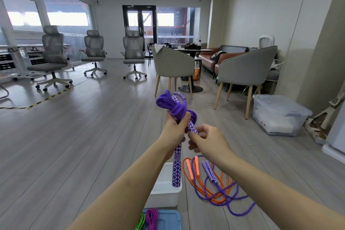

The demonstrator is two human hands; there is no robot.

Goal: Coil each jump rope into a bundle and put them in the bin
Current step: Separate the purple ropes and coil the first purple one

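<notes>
I hold a purple jump rope up in front of me, its cord wound into a bundle around the patterned purple-and-white handles. My left hand grips the bundle at its middle, one handle hanging down below it. My right hand pinches the other handle's end beside the left hand. On the floor below sits a white bin. To its right lie an orange jump rope and another purple jump rope, loose and tangled together.
A blue lid at the bottom edge carries a green rope and a magenta rope. A clear lidded storage box stands at the right by grey armchairs. Office chairs stand further back on the wood floor.
</notes>
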